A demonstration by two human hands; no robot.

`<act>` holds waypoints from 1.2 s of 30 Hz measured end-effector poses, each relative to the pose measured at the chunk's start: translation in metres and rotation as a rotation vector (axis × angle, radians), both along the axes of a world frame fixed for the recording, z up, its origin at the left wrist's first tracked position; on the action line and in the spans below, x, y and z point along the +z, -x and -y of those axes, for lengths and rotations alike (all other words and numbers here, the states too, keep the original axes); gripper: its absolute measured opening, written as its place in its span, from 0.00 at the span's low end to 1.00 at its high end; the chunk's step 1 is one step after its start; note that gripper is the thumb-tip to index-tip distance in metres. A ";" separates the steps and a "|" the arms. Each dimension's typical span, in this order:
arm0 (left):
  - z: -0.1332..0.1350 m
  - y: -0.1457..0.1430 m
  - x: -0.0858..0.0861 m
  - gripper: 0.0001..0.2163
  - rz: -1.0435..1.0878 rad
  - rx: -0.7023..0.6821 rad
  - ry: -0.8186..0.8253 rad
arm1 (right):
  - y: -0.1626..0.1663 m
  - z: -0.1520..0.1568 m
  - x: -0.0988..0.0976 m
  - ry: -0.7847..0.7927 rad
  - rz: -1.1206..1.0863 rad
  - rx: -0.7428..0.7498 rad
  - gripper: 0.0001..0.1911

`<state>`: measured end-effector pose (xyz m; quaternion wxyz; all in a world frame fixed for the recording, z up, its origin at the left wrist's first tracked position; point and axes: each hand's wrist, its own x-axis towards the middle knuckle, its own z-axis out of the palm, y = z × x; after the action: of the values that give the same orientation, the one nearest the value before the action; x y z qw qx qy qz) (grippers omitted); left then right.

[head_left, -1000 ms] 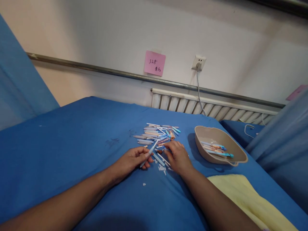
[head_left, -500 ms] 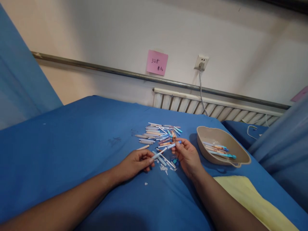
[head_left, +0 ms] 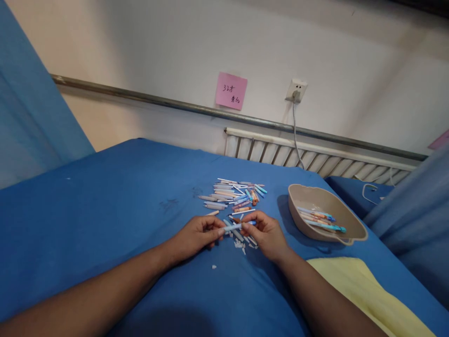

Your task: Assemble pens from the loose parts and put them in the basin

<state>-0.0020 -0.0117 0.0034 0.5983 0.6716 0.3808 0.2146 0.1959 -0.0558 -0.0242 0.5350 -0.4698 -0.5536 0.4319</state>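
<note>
Between my hands a pale blue pen (head_left: pixel 232 228) lies almost level above the blue sheet. My left hand (head_left: pixel 199 234) pinches its left end between thumb and fingers. The darker blue right end is in the closed fingers of my right hand (head_left: pixel 268 236), which cover part of it. Beyond the hands are loose pen barrels and other parts (head_left: pixel 220 193), with thin white refills (head_left: pixel 228 180) among them. Small white plastic pieces (head_left: pixel 239 245) are scattered just below the pen, and one lone piece (head_left: pixel 213 267) sits nearer me.
At the right stands a beige basin (head_left: pixel 345 217) holding several pens (head_left: pixel 317 216). A yellow cloth (head_left: pixel 354 281) lies in front of it. Behind the bed are a radiator (head_left: pixel 270 150), a metal rail (head_left: pixel 168 104) and a socket with a cord (head_left: pixel 295 91). Blue curtains (head_left: pixel 35 103) hang at both sides.
My right hand has moved left and slightly down, closer to my left hand. The two pen parts have come together, and the white refill that showed between them is now covered.
</note>
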 end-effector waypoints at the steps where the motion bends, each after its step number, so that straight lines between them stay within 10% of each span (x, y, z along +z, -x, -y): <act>1: 0.000 0.000 0.000 0.12 -0.001 -0.004 -0.008 | 0.000 0.002 0.000 -0.013 0.096 0.010 0.06; 8: 0.000 0.003 0.001 0.11 -0.037 -0.029 -0.108 | 0.002 0.012 0.007 -0.183 0.546 0.083 0.05; 36: -0.003 -0.001 -0.003 0.15 0.093 0.125 -0.015 | 0.001 0.010 0.003 -0.257 0.592 -0.026 0.07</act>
<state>-0.0014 -0.0089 0.0005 0.5959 0.6403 0.3918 0.2853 0.1950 -0.0657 -0.0212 0.4110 -0.5106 -0.7293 0.1963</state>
